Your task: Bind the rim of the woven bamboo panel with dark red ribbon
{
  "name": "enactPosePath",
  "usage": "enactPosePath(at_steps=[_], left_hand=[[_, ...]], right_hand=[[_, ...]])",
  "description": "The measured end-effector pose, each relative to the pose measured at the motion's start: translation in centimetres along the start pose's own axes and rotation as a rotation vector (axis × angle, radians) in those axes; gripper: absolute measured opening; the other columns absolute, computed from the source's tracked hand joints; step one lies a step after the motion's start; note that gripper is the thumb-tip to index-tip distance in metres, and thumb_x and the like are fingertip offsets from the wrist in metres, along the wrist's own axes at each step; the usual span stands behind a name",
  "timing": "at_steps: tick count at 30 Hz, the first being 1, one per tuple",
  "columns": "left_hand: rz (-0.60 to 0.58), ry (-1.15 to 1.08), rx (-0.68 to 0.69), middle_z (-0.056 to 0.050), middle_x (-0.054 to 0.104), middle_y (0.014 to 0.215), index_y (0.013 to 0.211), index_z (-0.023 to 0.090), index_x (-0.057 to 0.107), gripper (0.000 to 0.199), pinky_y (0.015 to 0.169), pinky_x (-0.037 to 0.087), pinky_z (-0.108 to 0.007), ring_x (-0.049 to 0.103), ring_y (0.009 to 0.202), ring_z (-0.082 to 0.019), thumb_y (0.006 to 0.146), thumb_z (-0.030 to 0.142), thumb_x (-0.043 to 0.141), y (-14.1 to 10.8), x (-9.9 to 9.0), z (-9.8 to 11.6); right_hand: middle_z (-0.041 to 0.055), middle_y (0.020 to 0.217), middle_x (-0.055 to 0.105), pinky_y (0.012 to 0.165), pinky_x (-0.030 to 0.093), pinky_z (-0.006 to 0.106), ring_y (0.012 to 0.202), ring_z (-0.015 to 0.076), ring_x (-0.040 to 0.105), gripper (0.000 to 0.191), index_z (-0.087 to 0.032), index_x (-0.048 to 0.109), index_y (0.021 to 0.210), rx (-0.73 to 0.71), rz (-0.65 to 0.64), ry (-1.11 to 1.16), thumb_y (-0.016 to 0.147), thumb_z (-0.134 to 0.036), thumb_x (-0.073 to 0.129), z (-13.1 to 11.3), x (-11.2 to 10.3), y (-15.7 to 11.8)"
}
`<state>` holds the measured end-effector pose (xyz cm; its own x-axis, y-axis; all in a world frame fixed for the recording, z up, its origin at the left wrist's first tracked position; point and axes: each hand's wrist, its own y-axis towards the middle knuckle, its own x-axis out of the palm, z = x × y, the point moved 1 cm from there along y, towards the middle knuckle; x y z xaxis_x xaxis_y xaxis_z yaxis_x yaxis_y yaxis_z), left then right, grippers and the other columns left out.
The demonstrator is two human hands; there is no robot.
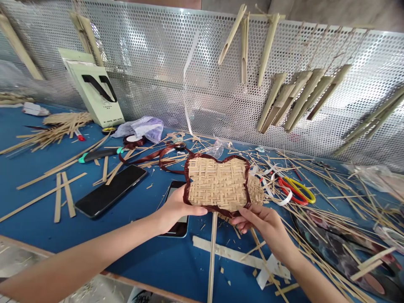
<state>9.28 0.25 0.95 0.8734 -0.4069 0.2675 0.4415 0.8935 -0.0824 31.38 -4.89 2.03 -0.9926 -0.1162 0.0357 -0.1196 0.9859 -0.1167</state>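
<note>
Steadily, left hand (176, 206) and right hand (263, 225) clamp opposite edges of woven bamboo panel (217, 183), thumbs in front, fingers behind, on brown ribbon binding (249, 189). Two-handed hold raises panel above blue table (132, 252), weave facing wearer, seemingly for inspection. Second weave (255, 189) lies just behind; bamboo stick (212, 256) runs below. Nearby: phone (110, 190), red-yellow scissors (295, 190). Bamboo tubes (303, 97) hang on perforated metal screen (164, 54).

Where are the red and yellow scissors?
In the head view, the scissors lie on the blue table right of the woven bamboo piece, among loose bamboo strips.
</note>
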Motion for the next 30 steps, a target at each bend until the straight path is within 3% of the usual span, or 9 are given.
enactPosePath(at_steps=[6, 11, 17, 25, 30], left_hand=[[-0.028, -0.029, 0.024, -0.011, 0.06, 0.123, 0.116, 0.018, 0.054, 0.065, 0.099, 0.041, -0.043, 0.054, 0.115, -0.029, 0.057, 0.01, 0.079, 0.1, 0.1, 0.0], [0.016, -0.032, 0.004, -0.011, 0.06, 0.122, 0.115, 0.017, 0.054, 0.066, 0.098, 0.042, -0.042, 0.055, 0.113, -0.029, 0.055, 0.01, 0.08, 0.1, 0.2, 0.1], [0.015, -0.035, 0.021, -0.011, 0.061, 0.121, 0.114, 0.017, 0.055, 0.062, 0.099, 0.04, -0.044, 0.055, 0.113, -0.029, 0.057, 0.01, 0.08, 0.0, 0.2, 0.1], [-0.037, -0.063, 0.013, -0.012, 0.059, 0.123, 0.117, 0.017, 0.052, 0.067, 0.099, 0.04, -0.045, 0.053, 0.115, -0.03, 0.056, 0.01, 0.08, 0.0, 0.3, -0.2], [-0.026, -0.069, 0.011, -0.011, 0.059, 0.123, 0.115, 0.017, 0.054, 0.064, 0.098, 0.041, -0.043, 0.052, 0.116, -0.03, 0.056, 0.009, 0.079, 0.0, 0.5, 0.0]], right_hand=[[0.0113, 0.072, 0.067, 0.054, 0.049, 0.022, 0.055, 0.014, 0.06, 0.038, -0.01, 0.067, 0.07, -0.01, 0.059, 0.009, 0.075, -0.048, 0.069, 0.1, 0.1, -0.1], [0.0173, 0.08, 0.067, 0.059, 0.05, 0.025, 0.063, 0.0184, 0.062, 0.05, -0.007, 0.07, 0.073, 0.047, -0.038, 0.177, 0.082, -0.054, 0.056, -0.1, -0.7, 0.0], [0.0153, 0.082, 0.067, 0.057, 0.049, 0.023, 0.061, 0.015, 0.06, 0.039, -0.009, 0.07, 0.076, 0.042, -0.133, 0.038, 0.079, -0.047, 0.064, -0.2, -0.5, -0.1], [0.0135, 0.067, 0.067, 0.044, 0.047, 0.022, 0.046, 0.014, 0.056, 0.037, -0.01, 0.068, 0.065, -0.02, -0.083, 0.065, 0.077, -0.045, 0.067, 1.2, -0.2, 0.3], [0.016, 0.073, 0.067, 0.049, 0.048, 0.023, 0.052, 0.0156, 0.058, 0.042, -0.008, 0.07, 0.066, 0.004, -0.087, 0.131, 0.08, -0.047, 0.062, 0.8, -0.1, 0.0]])
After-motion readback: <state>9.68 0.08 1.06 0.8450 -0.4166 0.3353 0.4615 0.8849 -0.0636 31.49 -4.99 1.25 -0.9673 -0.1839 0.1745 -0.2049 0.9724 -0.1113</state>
